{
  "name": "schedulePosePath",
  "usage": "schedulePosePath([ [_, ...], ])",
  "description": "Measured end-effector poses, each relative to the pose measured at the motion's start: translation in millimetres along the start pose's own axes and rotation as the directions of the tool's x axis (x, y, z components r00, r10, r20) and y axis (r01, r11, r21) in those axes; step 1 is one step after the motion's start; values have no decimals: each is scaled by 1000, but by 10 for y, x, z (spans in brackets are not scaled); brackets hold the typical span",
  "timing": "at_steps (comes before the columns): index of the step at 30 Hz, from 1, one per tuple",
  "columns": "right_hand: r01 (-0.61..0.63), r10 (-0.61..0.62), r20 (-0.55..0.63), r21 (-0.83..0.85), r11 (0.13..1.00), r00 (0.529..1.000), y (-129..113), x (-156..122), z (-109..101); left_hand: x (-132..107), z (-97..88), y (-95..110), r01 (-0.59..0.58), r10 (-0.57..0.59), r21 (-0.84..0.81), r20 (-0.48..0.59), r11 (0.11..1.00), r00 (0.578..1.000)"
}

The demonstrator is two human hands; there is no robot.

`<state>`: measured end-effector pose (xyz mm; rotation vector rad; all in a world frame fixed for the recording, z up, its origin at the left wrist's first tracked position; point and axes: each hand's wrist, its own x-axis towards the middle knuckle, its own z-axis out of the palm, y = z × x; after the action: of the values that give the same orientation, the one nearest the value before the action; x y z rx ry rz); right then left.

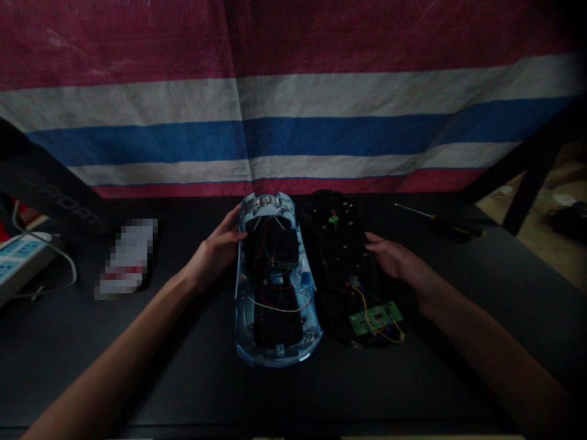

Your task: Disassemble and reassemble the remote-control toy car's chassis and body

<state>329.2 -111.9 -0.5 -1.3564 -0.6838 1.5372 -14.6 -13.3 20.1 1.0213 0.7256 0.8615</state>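
Worktop [192, 379] carries a shell [276, 282], held by the left hand [213, 253], and a chassis [342, 253], touched by the right hand [401, 263], grip unclear; hasty lifting could snag loose wires [279, 310].

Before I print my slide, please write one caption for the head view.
Left hand at a blue toy-car shell, right hand at a black chassis with a green circuit board.

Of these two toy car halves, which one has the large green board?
The black chassis, by the right hand: the board lies at its near end. The blue shell shows none that large.
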Motion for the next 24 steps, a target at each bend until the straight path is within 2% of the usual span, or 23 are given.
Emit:
schedulePosePath([
  [14, 3, -3, 6, -9, 1000, 1000, -5, -21, 10, 1, -35, -2, -13, 12, 12, 35, 1000, 999],
  [24, 11, -11, 9, -19, 1000, 1000, 7, 1, -5, 4, 12, 3, -2, 2, 5, -3, 1000, 1000],
])
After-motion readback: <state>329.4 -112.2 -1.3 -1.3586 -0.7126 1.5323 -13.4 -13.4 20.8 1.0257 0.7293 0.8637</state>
